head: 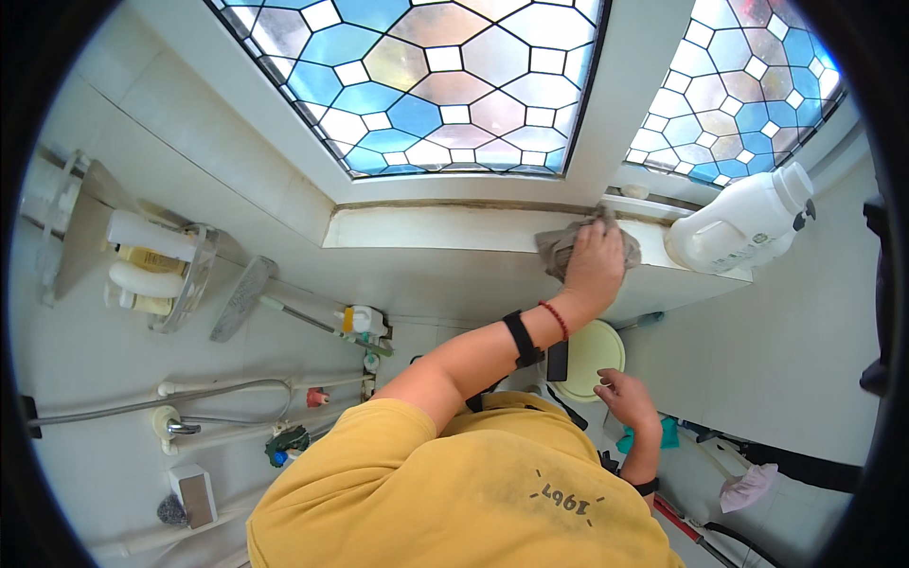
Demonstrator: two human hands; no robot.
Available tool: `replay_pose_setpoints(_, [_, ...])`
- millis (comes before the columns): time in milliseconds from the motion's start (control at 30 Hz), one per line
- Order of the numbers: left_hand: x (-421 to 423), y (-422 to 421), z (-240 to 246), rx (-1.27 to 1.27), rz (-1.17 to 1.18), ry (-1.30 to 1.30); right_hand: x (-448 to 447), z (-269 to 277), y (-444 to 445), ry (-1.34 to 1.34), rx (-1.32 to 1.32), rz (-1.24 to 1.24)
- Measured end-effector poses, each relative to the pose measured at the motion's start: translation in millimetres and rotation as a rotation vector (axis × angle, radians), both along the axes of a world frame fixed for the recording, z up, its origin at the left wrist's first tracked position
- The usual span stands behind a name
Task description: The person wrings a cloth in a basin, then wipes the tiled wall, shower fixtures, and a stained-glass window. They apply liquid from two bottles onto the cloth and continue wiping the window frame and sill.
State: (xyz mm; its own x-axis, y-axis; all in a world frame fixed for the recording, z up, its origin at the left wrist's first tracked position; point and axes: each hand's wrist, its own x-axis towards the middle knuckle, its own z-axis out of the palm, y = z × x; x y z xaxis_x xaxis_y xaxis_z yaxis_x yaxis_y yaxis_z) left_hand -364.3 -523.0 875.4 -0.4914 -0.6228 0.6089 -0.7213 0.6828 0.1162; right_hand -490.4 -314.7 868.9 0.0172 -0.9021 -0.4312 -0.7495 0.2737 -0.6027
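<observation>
My left hand [598, 259] reaches across to the windowsill and presses a bunched grey-brown cloth [557, 248] against it. The cloth lies at the right part of the white sill [433, 228], below the white window frame, and shows on both sides of the hand. A large white plastic bottle with a handle [738, 224] stands on the sill just to the right of the cloth. My right hand [628, 399] hangs lower down with nothing in it, its fingers apart and slightly bent, near the rim of a pale yellow round lid or stool [593, 358].
Patterned stained glass [454, 85] fills the window above. On the left wall are a clear rack of bottles [202, 277], a long-handled brush [241, 298], pipes and a tap [177, 427]. A red-handled tool [678, 522] and a pink cloth [747, 486] are at lower right.
</observation>
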Motion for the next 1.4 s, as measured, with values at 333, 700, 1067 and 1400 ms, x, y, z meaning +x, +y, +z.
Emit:
replay_pose_setpoints(333, [23.4, -11.0, 16.7, 0.074, -0.237, 0.031, 14.5, -12.0, 0.9, -0.035, -0.015, 0.005])
replay_pose_setpoints(700, [241.4, 3.7, 19.0, 0.069, -0.068, 0.228, 53.1, -21.4, -30.7, -0.045, -0.053, 0.151])
replay_pose_setpoints(1067, [343.3, -32.0, -8.5, 0.031, 0.884, 0.153, 76.8, -10.9, -64.0, 0.008, -0.139, 0.266])
replay_pose_setpoints(1400, [226.1, -22.0, 9.0, 0.081, 0.612, -0.149, 50.4, -20.9, -31.0, 0.037, -0.028, 0.198])
